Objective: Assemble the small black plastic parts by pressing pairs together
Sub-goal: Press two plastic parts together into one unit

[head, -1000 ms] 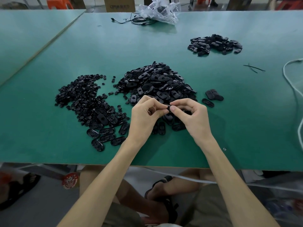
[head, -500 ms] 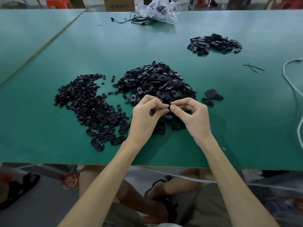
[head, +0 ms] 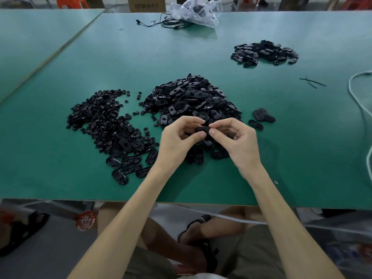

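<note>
Far left there's a second green table [head: 30, 47], butted against the main green-topped work table [head: 60, 178] along a diagonal seam. First up on the main one is a sprawling flat pile of tiny round black plastic bits [head: 96, 119], with a wide band of green between it and the front edge. At its near-right corner is a loose row of flat black oval plastic shells [head: 128, 166]. They're closer to the front edge than anything else, with a strip of mat showing in front. A narrow green gap with a few strays separates that pile from the big central heap of black oval plastic shells [head: 193, 97].

Both hands are up over the heap's near fringe. The left hand [head: 177, 143] and right hand [head: 241, 143] meet tip to tip, each pinching one end of a single small black oval plastic part [head: 203, 129] between thumb and forefinger, with the other fingers loosely curled. The part is off the table. Can't tell if it's one piece or two pressed together.

Just right of the heap lie three loose black oval pieces [head: 261, 117], then broad green. Further back sits a smaller pile of black oval parts [head: 263, 52], well apart from everything. Beyond it are thin black strands [head: 312, 81], and a white cord [head: 360, 101] loops along the right edge. At the far edge there's a crumpled clear plastic bag [head: 195, 13] with a black cable [head: 167, 24] beside it.
</note>
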A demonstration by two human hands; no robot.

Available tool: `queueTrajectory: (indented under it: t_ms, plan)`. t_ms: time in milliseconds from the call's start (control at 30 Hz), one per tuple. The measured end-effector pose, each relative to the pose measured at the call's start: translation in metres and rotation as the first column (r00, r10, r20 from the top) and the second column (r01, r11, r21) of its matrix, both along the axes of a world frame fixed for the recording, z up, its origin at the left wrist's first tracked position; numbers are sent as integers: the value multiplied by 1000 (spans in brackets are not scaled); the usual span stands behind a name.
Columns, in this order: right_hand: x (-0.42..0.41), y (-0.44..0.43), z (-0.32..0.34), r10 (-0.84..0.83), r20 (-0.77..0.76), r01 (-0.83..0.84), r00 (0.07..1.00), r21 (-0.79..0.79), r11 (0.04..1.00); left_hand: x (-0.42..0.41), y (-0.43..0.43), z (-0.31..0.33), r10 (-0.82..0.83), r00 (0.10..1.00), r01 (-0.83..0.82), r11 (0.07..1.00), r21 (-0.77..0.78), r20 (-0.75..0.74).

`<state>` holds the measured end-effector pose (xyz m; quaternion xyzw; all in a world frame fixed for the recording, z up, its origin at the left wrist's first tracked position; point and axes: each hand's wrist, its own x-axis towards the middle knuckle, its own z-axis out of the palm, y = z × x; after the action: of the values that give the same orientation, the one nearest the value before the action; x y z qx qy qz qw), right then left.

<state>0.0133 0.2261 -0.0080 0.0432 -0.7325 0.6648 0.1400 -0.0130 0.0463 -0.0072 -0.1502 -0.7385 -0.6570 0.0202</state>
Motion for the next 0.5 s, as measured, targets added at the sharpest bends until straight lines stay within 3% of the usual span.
queueTrajectory:
  t_ms: [500]
  plan:
    - [0,0,1,36,-20,-36,999,1,999,0,1,-1,-8,1000,8,999,31,-2]
